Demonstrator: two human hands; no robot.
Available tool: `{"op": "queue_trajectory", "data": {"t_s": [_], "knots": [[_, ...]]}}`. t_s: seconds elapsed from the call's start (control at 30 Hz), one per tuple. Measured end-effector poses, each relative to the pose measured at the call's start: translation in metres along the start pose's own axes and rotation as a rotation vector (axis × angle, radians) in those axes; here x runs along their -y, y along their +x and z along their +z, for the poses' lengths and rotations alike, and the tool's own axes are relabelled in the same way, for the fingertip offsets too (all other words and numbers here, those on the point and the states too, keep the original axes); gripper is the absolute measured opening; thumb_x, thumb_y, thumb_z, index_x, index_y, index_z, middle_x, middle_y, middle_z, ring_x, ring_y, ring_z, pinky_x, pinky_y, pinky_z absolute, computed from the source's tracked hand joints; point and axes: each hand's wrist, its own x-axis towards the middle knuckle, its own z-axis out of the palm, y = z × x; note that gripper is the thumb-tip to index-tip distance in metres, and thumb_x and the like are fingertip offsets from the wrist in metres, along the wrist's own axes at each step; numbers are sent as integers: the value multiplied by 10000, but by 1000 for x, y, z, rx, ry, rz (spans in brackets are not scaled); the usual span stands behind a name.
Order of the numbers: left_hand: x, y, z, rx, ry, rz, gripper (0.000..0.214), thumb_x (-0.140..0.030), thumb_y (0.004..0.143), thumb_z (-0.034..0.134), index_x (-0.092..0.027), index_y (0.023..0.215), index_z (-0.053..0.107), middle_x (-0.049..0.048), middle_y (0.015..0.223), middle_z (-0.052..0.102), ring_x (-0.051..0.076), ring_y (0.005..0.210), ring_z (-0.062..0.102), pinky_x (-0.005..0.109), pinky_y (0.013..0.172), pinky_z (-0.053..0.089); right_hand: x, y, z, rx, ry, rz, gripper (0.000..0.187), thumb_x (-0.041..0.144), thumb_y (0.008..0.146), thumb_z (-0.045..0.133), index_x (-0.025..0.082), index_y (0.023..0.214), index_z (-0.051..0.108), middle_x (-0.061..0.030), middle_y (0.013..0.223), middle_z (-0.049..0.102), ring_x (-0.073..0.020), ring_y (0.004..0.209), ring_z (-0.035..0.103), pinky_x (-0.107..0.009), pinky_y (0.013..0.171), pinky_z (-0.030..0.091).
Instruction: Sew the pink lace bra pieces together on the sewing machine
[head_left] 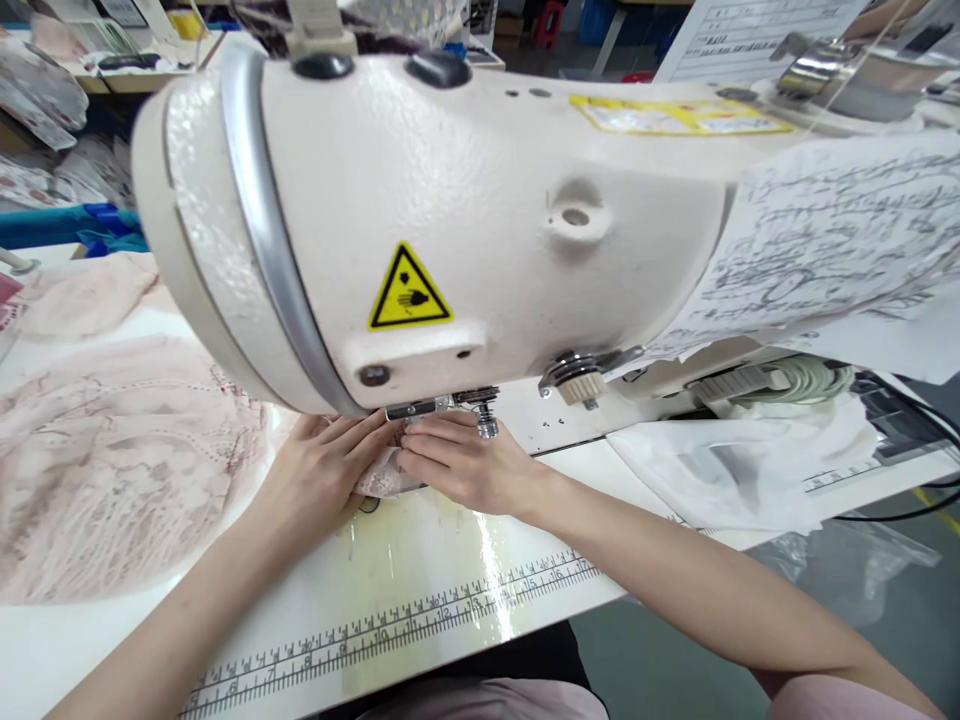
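A cream sewing machine fills the upper view, its head hanging over the white table. Under the machine's foot area my left hand and my right hand lie close together, fingertips pressed on a small piece of pale pink lace. The fingers of both hands are held together and pin the fabric to the table. The needle itself is hidden by the machine head.
A heap of pink lace lies at the left. White fabric and printed paper sit at the right. A ruler strip runs along the table's front edge. Cables trail at the far right.
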Motion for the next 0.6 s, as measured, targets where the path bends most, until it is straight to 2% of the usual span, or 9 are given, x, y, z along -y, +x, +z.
{"op": "queue_trajectory", "data": {"t_s": [0.13, 0.3, 0.47, 0.6], "knots": [[-2, 1, 0, -11, 37, 2, 626, -88, 738, 441, -148, 1359, 492, 102, 1330, 608, 274, 1057, 656, 435, 843, 423, -2, -1, 0, -6, -12, 0, 215, 50, 908, 490, 195, 903, 649, 13, 845, 691, -105, 853, 609, -234, 675, 492], [-5, 2, 0, 0, 54, -14, 644, -83, 722, 428, -136, 1360, 502, 96, 1309, 625, 271, 1037, 657, 425, 823, 420, -2, 1, -8, -54, -83, 50, 216, 16, 863, 522, 188, 851, 652, 38, 836, 691, -80, 812, 589, -245, 512, 343], [-8, 3, -1, 7, 102, -5, 527, -132, 841, 401, -122, 1358, 498, 106, 1329, 608, 278, 1024, 659, 457, 869, 405, -2, 2, -13, -46, -112, 92, 207, 38, 877, 527, 195, 833, 655, 58, 843, 698, -74, 831, 585, -265, 537, 304], [-9, 3, -1, -6, 116, 6, 457, -192, 914, 399, -127, 1355, 503, 112, 1351, 589, 285, 1049, 649, 472, 907, 397, -5, -1, -9, -4, -95, 136, 199, 82, 902, 509, 201, 845, 659, 39, 916, 705, -87, 757, 592, -277, 579, 331]]}}
